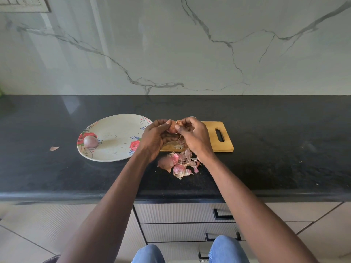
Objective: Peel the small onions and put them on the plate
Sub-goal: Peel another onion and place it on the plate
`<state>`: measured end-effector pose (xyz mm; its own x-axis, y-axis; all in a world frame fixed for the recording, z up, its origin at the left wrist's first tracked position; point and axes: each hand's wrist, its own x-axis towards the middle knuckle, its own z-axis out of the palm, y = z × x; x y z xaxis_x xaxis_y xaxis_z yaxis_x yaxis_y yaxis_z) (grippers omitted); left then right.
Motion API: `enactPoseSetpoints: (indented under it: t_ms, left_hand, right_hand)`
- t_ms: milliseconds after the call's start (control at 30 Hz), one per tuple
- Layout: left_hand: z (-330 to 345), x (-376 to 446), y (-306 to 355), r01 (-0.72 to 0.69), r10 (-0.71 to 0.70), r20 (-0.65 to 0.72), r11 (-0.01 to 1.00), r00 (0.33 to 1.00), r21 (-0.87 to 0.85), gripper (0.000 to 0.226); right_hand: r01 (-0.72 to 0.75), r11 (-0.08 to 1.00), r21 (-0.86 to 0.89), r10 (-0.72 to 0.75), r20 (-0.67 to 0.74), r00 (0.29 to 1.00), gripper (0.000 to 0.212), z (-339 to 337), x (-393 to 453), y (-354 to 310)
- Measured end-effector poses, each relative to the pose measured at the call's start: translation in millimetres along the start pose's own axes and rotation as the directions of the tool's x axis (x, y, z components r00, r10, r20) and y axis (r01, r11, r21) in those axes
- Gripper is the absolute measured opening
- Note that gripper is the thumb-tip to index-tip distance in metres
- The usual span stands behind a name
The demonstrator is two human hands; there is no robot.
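Both hands, left hand [154,137] and right hand [193,136], pinch one onion [173,127].

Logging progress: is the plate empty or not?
Not empty: one peeled onion lies on the plate, at its left side.
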<state>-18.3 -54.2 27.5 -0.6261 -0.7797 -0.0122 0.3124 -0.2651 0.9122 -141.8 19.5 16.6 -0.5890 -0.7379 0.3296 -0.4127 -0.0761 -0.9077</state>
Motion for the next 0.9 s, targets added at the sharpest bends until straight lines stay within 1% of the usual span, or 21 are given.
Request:
enactPoseSetpoints:
  t_ms: [100, 167, 233, 300, 367, 467, 600, 733, 833, 900]
  left_hand:
    - [1.8, -1.8, 0.5, -0.009, 0.008, 0.009, 1.0, 1.0, 0.028, 0.015]
    - [2.4, -2.7, 0.1, -0.014, 0.013, 0.016, 0.998, 1.0, 0.063, 0.017]
    - [2.7, -2.7, -0.7, -0.01, 0.009, 0.014, 0.997, 1.0, 0.076, 0.014]
    - [1.9, -1.8, -1.3, -0.001, 0.001, 0.0, 0.996, 1.0, 0.09, 0.012]
    - [0.3, -0.3, -1.3, 0.013, -0.012, -0.009, 0.994, 1.0, 0.105, 0.012]
    - [0.6, 1.0, -1.1, 0.033, -0.033, 0.001, 0.994, 0.999, 0.104, 0.014]
    - [2.9, 0.4, 1.1, 0.037, -0.037, 0.011, 0.998, 0.999, 0.047, 0.016]
    - [2.3, -0.8, 3.4, 0.033, -0.033, -0.009, 0.999, 0.999, -0.019, 0.015]
    - [1.7, -0.7, 2.6, 0.041, -0.043, -0.043, 0.999, 0.998, -0.036, 0.014]
    - [-0.3, 0.8, 2.2, 0.035, -0.039, -0.08, 0.998, 0.996, -0.054, 0.016]
  right_hand:
    - [0.017, 0.999, -0.044, -0.018, -0.013, 1.0, 0.004, -1.3, 4.4, 4.4]
    - [0.037, 0.995, -0.088, -0.039, -0.019, 0.999, 0.005, -1.8, 3.9, 4.1]
    - [0.064, 0.987, -0.144, -0.069, -0.029, 0.997, 0.007, -1.8, 1.1, 2.1]
    - [0.074, 0.984, -0.163, -0.082, -0.041, 0.996, 0.007, -0.7, 0.0, 2.2]
    - [0.066, 0.988, -0.139, -0.073, -0.044, 0.996, 0.007, 0.5, -0.6, 2.1]
    - [0.018, 0.999, -0.048, -0.02, -0.044, 0.999, 0.011, 0.1, 1.8, 2.9]
    - [-0.019, 0.997, 0.081, 0.023, -0.059, 0.998, 0.014, -3.4, 3.4, 2.1]
    - [-0.04, 0.992, 0.116, 0.05, -0.085, 0.995, 0.011, -6.7, 4.2, 3.2]
    - [-0.04, 0.996, 0.08, 0.051, -0.137, 0.989, 0.017, -7.3, 5.1, 5.6]
    - [-0.059, 0.99, 0.125, 0.081, -0.178, 0.981, 0.02, -10.5, 5.1, 5.0]
